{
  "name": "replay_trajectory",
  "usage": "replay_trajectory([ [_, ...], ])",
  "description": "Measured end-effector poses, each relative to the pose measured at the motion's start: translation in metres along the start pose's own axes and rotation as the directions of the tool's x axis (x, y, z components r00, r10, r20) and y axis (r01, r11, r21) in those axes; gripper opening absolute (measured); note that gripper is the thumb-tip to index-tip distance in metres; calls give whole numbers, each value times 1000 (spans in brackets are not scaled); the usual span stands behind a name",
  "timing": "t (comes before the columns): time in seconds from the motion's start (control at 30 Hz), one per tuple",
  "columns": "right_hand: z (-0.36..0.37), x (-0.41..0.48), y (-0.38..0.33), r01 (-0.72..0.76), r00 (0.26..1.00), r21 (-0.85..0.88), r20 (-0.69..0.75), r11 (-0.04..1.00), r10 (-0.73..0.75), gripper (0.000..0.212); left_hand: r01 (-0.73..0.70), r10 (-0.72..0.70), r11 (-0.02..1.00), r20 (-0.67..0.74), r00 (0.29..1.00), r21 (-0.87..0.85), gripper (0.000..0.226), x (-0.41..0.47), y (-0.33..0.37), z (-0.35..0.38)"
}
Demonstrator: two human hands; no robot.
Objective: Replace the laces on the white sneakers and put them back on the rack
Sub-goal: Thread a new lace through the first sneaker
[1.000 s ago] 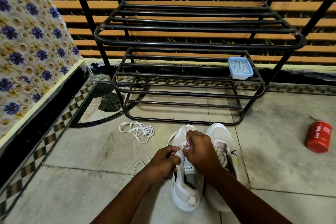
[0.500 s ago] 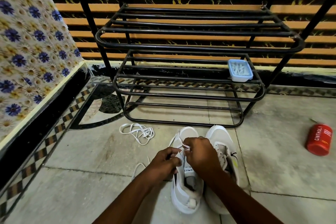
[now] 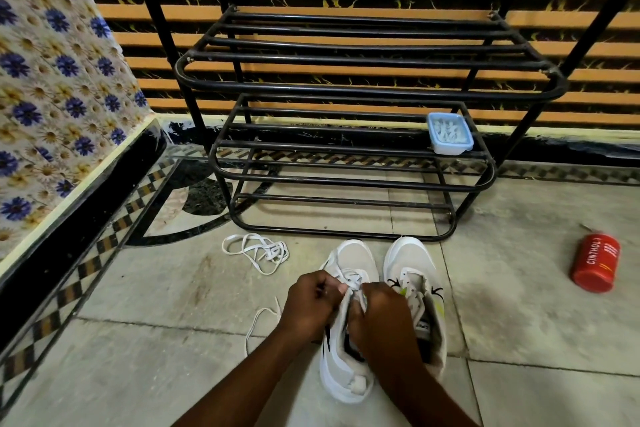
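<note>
Two white sneakers stand side by side on the floor, toes toward the rack. Over the left sneaker [image 3: 349,371], my left hand [image 3: 311,302] pinches a white lace at the eyelets. My right hand [image 3: 379,315] grips the tongue and lace from the right, fingers curled. A loose end of that lace [image 3: 258,322] trails onto the floor to the left. The right sneaker [image 3: 412,263] has no lace through its eyelets. A spare white lace [image 3: 258,251] lies coiled on the floor at the left front of the black metal shoe rack [image 3: 346,180].
A small blue lidded box [image 3: 449,132] sits at the right end of the rack's lower shelf. A red Cinthol can [image 3: 595,267] lies on the floor to the right. A flower-patterned wall with a black skirting [image 3: 62,204] runs along the left.
My right hand has dropped lower onto the shoe's tongue and my left hand has risen toward the eyelets. The view has tilted down slightly.
</note>
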State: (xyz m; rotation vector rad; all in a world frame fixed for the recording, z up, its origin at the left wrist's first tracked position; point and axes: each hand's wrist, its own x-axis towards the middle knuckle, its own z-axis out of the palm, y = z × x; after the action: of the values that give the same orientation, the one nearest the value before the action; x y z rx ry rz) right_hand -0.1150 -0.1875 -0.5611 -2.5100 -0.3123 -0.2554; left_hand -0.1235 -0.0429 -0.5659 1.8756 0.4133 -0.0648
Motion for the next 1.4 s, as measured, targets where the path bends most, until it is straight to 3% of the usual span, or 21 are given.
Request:
replay_trajectory([
  [0.13, 5, -9, -4, -30, 997, -45, 65, 999, 33, 25, -49, 53, 996, -55, 997, 80, 20, 5, 7, 2],
  [0.23, 3, -9, -8, -52, 993, -96, 102, 994, 62, 1, -125, 139, 982, -98, 985, 139, 25, 8, 10, -2],
  [0.27, 1, -8, -10, -45, 991, -109, 123, 993, 58, 6, -145, 160, 981, -113, 981, 130, 26, 9, 14, -4],
  [0.33, 0, -8, -11, -38, 992, -142, 115, 989, 55, 10, -172, 172, 985, -173, 970, 13, 25, 12, 22, -10],
  [0.43, 2, -8, -9, -25, 997, -144, 70, 989, 36, 13, -186, 119, 931, -220, 968, -315, 18, 15, 38, -19],
  [0.47, 2, -9, -8, -23, 997, -137, 71, 990, 33, 13, -212, 141, 921, -229, 963, -328, 15, 17, 40, -23],
  [0.57, 2, -10, -7, -29, 992, -120, 118, 992, 43, 13, -404, 362, 910, -294, 885, -96, 9, 23, 40, -39],
  [0.63, 3, -10, -7, -87, 975, -135, 190, 987, 112, 18, -507, 514, 857, -247, 821, 94, 10, 28, 42, -55],
  [0.67, 4, -10, -8, -107, 968, -146, 209, 984, 137, 24, -563, 604, 790, -146, 784, 243, 9, 29, 43, -63],
  [0.73, -4, -9, -12, -92, 960, -194, 242, 977, 138, 23, -611, 663, 513, 174, 728, 603, 6, 33, 40, -75],
  [0.8, -13, -5, -19, -103, 938, -252, 298, 962, 179, 9, -592, 554, 282, 375, 743, 755, 20, 33, 30, -78],
  [0.83, -14, -5, -20, -100, 949, -267, 265, 959, 173, 10, -571, 494, 275, 396, 774, 774, 21, 32, 21, -75],
  [0.87, -15, -5, -21, -85, 957, -251, 250, 964, 150, 15, -536, 461, 322, 365, 809, 780, 18, 28, 19, -70],
  [0.93, -10, -10, -19, -107, 957, -196, 246, 975, 155, 38, -465, 433, 568, 234, 871, 679, 13, 20, 22, -58],
  [1.0, -1, -11, -12, -99, 962, -148, 239, 984, 133, 43, -356, 330, 914, 153, 932, 197, 17, 12, 37, -48],
  [1.07, -3, -11, -12, -84, 958, -165, 258, 983, 125, 38, -181, 237, 936, 157, 959, -303, 17, 8, 49, -40],
  [1.13, -5, -13, -15, -67, 962, -171, 248, 983, 109, 30, -143, 199, 913, 109, 974, -383, 17, 7, 51, -36],
  [1.2, -7, -14, -18, -52, 959, -198, 264, 979, 104, 28, -342, 344, 937, 12, 939, -72, 22, 15, 39, -40],
  [1.23, -9, -13, -18, -62, 956, -201, 270, 978, 117, 26, -438, 441, 888, 10, 897, 137, 23, 20, 33, -44],
  [1.3, -11, -12, -19, -94, 953, -188, 269, 978, 143, 24, -539, 544, 745, 109, 832, 394, 24, 25, 28, -52],
  [1.4, -13, -14, -21, -116, 936, -189, 309, 975, 171, 30, -549, 479, 438, 332, 812, 711, 28, 29, 23, -59],
])
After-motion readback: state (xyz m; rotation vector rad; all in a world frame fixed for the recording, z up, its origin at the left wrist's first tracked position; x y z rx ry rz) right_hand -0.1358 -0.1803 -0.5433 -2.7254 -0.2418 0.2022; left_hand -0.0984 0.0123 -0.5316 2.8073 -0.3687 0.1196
